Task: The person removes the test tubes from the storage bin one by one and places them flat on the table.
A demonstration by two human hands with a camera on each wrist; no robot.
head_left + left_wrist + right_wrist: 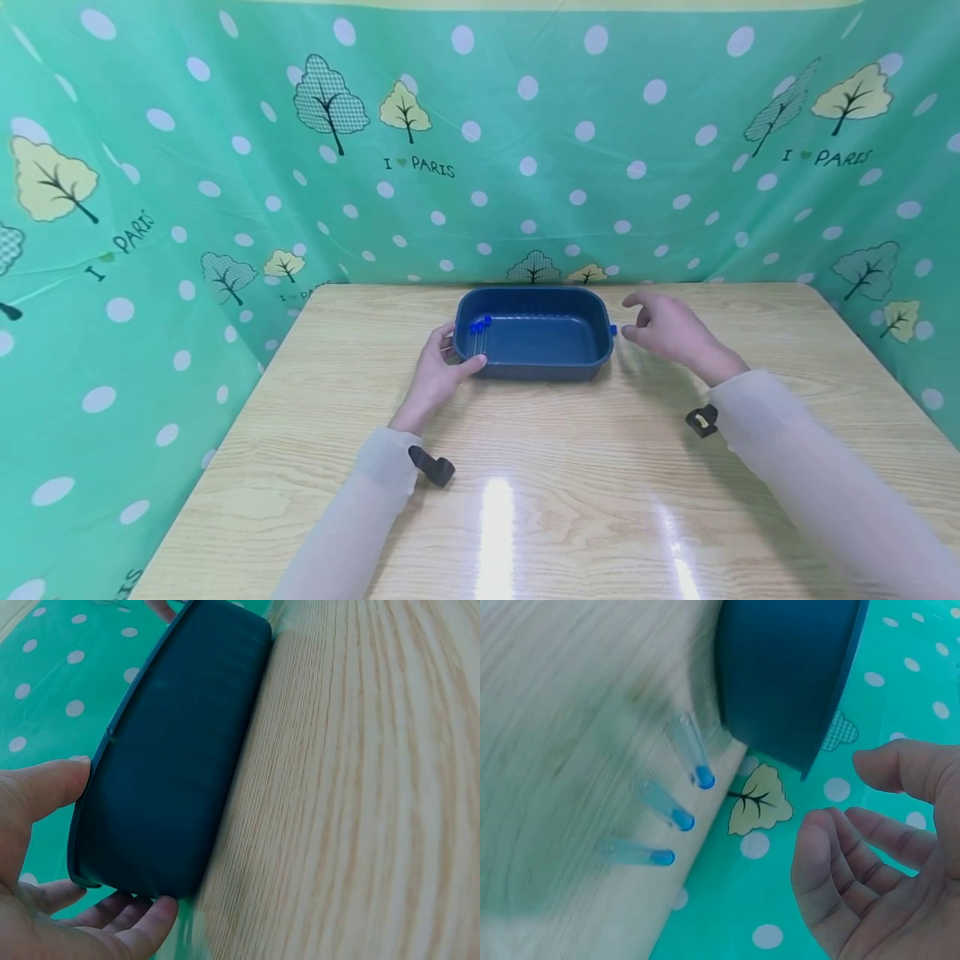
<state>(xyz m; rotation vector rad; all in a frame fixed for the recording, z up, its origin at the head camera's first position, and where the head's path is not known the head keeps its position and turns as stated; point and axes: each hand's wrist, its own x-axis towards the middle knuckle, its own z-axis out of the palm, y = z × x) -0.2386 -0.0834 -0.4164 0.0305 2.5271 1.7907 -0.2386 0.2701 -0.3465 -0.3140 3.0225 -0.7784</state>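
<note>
A dark blue rectangular basin (536,371) stands on the table. My left hand (437,372) grips its left end, with the thumb at the rim and the fingers against the outer wall. Inside, near that end, lie three clear test tubes (478,343) with blue caps. My right hand (670,332) is just off the basin's right end, thumb and fingers bent and apart, holding nothing. Three more capped test tubes (664,802) lie on the table by that end in the right wrist view; in the head view just one blue cap (613,330) shows, the rest hidden.
The light wood-grain table (555,450) runs back to a green dotted curtain (525,125) with printed trees, which also hangs along both sides. A black wrist mount (432,467) is on the left sleeve and another black mount (702,421) on the right sleeve.
</note>
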